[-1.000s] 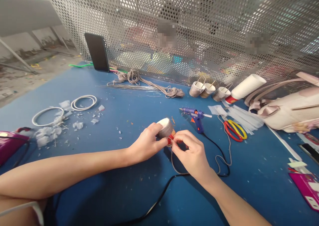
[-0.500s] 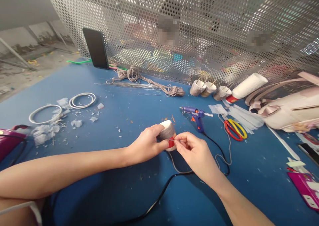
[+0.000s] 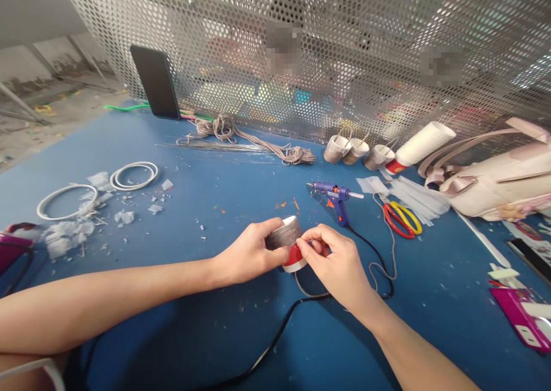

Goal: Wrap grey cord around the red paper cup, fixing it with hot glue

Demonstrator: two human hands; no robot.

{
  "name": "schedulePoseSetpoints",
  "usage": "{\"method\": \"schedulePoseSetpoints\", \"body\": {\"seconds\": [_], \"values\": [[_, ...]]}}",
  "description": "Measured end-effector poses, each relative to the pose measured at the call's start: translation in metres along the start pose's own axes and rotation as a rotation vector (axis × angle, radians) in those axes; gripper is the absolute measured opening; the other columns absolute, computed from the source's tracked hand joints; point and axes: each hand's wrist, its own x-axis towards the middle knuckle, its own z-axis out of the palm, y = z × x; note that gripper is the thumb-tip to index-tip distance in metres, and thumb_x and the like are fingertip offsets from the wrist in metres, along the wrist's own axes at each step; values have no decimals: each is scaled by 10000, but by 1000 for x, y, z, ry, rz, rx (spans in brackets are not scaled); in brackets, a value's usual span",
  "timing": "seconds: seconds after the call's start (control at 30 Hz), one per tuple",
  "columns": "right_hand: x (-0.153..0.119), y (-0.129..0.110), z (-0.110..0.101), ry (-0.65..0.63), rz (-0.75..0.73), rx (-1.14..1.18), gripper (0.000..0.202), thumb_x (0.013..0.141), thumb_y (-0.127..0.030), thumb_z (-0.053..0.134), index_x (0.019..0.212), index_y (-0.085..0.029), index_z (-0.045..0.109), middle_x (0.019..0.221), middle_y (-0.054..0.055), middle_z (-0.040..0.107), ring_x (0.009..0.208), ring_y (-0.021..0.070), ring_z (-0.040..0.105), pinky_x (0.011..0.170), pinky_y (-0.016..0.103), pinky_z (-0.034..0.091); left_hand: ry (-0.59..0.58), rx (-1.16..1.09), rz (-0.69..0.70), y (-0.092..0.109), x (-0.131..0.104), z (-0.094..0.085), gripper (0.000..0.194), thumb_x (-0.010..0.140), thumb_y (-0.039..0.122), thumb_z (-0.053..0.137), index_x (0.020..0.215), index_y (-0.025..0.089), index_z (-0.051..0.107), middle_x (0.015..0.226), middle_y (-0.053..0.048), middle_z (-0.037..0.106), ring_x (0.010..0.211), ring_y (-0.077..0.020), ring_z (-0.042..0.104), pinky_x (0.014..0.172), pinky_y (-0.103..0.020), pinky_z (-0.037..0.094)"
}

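Note:
My left hand (image 3: 252, 250) is closed around a small paper cup (image 3: 295, 258), its fingers and thumb on the near-left side. Grey cord is wound around part of the cup, and the rest shows red with a white rim. The cup lies tilted between both hands. With thumb and forefinger, my right hand (image 3: 333, 259) pinches the grey cord (image 3: 310, 294) right against the red part. From there the cord trails over the table toward the scissors. Most of the pinched piece is hidden by the fingers.
A blue glue gun (image 3: 336, 196) lies beyond my right hand, its black cable (image 3: 286, 322) running under the wrist. Red-yellow scissors (image 3: 402, 219), cord-wrapped cups (image 3: 337, 148), stacked cups (image 3: 426, 144), a cord bundle (image 3: 297, 154), white rings (image 3: 134, 175) and a phone (image 3: 155, 82) surround the workspace.
The cup has turned and tilted a little in my left hand, showing more of its red part. My right hand's pinch stays at the cup. The whole view has shifted slightly.

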Motion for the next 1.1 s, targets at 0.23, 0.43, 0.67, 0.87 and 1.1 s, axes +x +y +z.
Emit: {"method": "schedulePoseSetpoints", "body": {"seconds": [0.23, 0.43, 0.67, 0.87, 1.1], "values": [[0, -1, -2, -17, -34, 1, 139, 812, -136, 545, 683, -181, 571, 586, -38, 444, 519, 93, 406, 492, 225, 361, 47, 30, 21, -3, 0, -1, 113, 711, 251, 522, 673, 170, 453, 615, 52, 410, 593, -93, 377, 514, -190, 326], [-2, 1, 0, 15, -94, -2, 143, 833, -138, 533, 700, -183, 562, 603, -35, 449, 528, 92, 410, 511, 226, 371, 43, 42, 39, -3, 0, -2, 70, 700, 210, 489, 657, 167, 454, 616, 52, 401, 599, -95, 374, 522, -191, 329], [-3, 2, 1, 39, -129, -37, 149, 838, -160, 534, 694, -194, 548, 595, -41, 418, 513, 91, 399, 486, 226, 357, 21, 19, 46, -1, -1, -4, 35, 696, 180, 457, 680, 159, 481, 636, 38, 423, 625, -106, 383, 533, -200, 339], [-3, 3, 2, 40, -143, -53, 149, 828, -144, 534, 688, -194, 542, 586, -46, 391, 509, 90, 387, 481, 227, 344, 26, 1, 37, -1, -1, -3, 73, 703, 211, 447, 651, 161, 456, 617, 39, 396, 612, -103, 367, 515, -197, 329], [-4, 3, 2, 33, -149, -48, 135, 828, -140, 543, 703, -190, 546, 600, -44, 400, 521, 89, 392, 483, 223, 345, 64, 3, 4, -1, -1, 0, 125, 676, 254, 515, 621, 164, 448, 586, 51, 390, 575, -88, 364, 491, -183, 317]]}}
